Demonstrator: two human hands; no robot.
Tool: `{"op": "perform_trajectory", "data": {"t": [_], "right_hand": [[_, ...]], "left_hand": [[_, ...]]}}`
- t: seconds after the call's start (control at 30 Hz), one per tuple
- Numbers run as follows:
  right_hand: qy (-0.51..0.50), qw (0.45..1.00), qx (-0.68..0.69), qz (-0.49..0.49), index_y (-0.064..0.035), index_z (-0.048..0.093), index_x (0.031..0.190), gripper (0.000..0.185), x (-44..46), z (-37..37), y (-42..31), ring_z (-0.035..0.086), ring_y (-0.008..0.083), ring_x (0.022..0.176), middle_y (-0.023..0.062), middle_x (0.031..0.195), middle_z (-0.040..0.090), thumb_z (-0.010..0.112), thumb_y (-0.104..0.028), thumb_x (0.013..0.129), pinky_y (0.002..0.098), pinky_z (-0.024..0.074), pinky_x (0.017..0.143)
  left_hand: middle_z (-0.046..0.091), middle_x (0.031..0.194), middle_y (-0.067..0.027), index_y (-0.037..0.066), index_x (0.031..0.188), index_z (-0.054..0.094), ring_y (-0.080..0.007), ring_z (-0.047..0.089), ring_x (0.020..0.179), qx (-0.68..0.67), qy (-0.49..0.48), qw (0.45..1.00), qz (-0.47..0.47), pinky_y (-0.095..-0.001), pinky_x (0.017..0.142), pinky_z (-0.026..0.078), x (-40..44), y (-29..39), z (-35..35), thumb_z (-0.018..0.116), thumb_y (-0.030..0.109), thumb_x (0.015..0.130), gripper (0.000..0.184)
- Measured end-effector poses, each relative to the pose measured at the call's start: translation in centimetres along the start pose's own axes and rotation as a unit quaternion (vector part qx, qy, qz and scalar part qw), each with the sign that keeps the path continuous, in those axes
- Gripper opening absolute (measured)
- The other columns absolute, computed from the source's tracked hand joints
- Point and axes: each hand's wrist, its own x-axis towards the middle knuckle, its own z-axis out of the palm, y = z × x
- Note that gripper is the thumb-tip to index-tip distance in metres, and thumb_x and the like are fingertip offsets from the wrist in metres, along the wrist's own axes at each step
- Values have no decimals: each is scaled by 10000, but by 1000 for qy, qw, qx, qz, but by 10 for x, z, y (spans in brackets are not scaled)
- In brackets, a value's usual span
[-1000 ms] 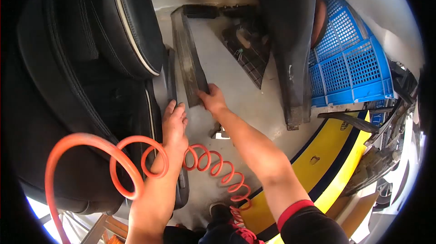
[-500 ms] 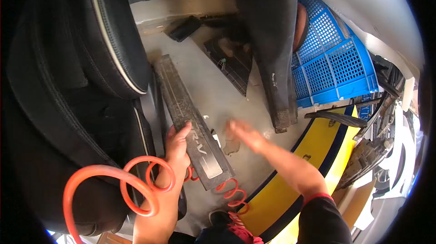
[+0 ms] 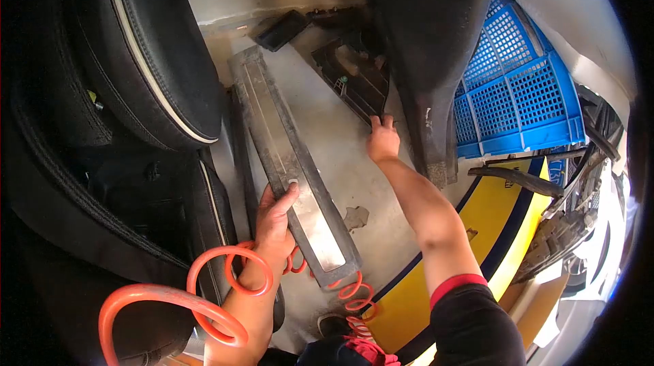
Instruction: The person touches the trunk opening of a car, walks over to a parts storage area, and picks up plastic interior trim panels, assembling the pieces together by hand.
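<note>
A long, dusty black sill trim panel [image 3: 276,114] with a shiny metal plate slants up the middle of the view. My left hand [image 3: 277,213] is closed on its left edge, thumb over the top face. Further forward, my right hand [image 3: 383,140] is closed at the near tip of a roughly triangular dark plastic trim piece [image 3: 361,83] lying on the floor. A small green clip [image 3: 342,81] shows on that piece. An orange coiled hose [image 3: 163,298] loops past my left forearm and behind the sill panel.
Black seats [image 3: 163,59] stand on the left. On the right are a large black panel [image 3: 436,39], a blue plastic crate [image 3: 524,107], a yellow board with dark stripes [image 3: 497,219] and assorted car parts [image 3: 552,236]. A small black piece [image 3: 283,30] lies at the back of the floor.
My right hand has moved forward from beside the sill panel to the dark trim piece's tip and closed there. My left hand keeps hold of the sill panel, whose metal plate now catches more light.
</note>
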Motion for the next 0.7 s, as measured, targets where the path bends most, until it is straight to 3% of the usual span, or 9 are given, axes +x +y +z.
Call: {"op": "perform_trajectory", "data": {"t": [0.13,0.2,0.27,0.33,0.37,0.4,0.47,0.5,0.7], "right_hand": [[21,994,102,-7,-91,604,1166,389,7,20,25,638,421,1051,267,1269,558,647,-102,779,474,514,917],[35,946,239,218,-57,626,1160,367,29,31,23,628,425,1088,269,1214,621,662,-168,811,460,514,924],[-33,900,360,245,-27,640,1154,362,52,58,29,617,411,1130,263,1172,656,662,-239,862,437,510,919],[47,863,405,297,-22,619,1080,256,68,102,39,480,155,489,47,656,550,635,-227,928,337,365,419],[3,853,423,305,-35,625,1209,372,63,90,30,687,351,835,208,1067,690,657,-276,928,435,524,715],[4,854,420,306,-35,625,1209,372,50,71,12,687,351,835,208,1067,690,657,-276,928,435,524,715],[-17,716,607,346,-68,577,1084,179,22,33,-29,504,165,513,50,674,549,595,-210,977,340,373,416],[-14,717,606,346,-68,577,1084,179,16,34,-29,504,165,513,50,674,549,595,-210,977,340,373,416],[-149,682,641,319,-76,492,1280,342,-17,50,-6,568,214,581,112,799,632,595,-204,980,386,427,473]], "left_hand": [[647,964,8,89,1150,613,-141,638,869,-3,-6,1000,-6,-321,782,533,9,-11,-10,684,70,903,258],[671,1108,-111,77,1236,568,-286,669,1014,1,-58,998,-9,-459,890,563,16,-17,-23,656,97,915,333],[666,1115,-115,79,1246,556,-292,668,1017,1,-63,998,-22,-463,895,562,18,-18,-27,653,97,917,344],[661,1121,-118,80,1257,544,-297,667,1020,1,-71,997,-36,-466,901,560,18,-17,-27,650,98,919,354],[659,1117,-108,86,1246,549,-291,665,1023,7,-45,999,-23,-469,904,558,18,-17,-26,653,103,918,344],[657,1112,-99,91,1235,554,-285,663,1025,14,-19,1000,-12,-472,907,555,17,-17,-24,656,109,917,334],[659,1075,-47,100,1206,586,-213,646,969,3,-10,1000,-7,-398,863,536,14,-14,-17,682,109,905,316],[660,1037,4,108,1177,618,-141,629,912,-6,5,1000,0,-325,820,518,12,-13,-15,707,109,893,297],[655,1039,-15,109,1175,612,-174,637,905,14,6,1000,28,-347,801,529,11,-15,-15,696,91,892,296]]}}
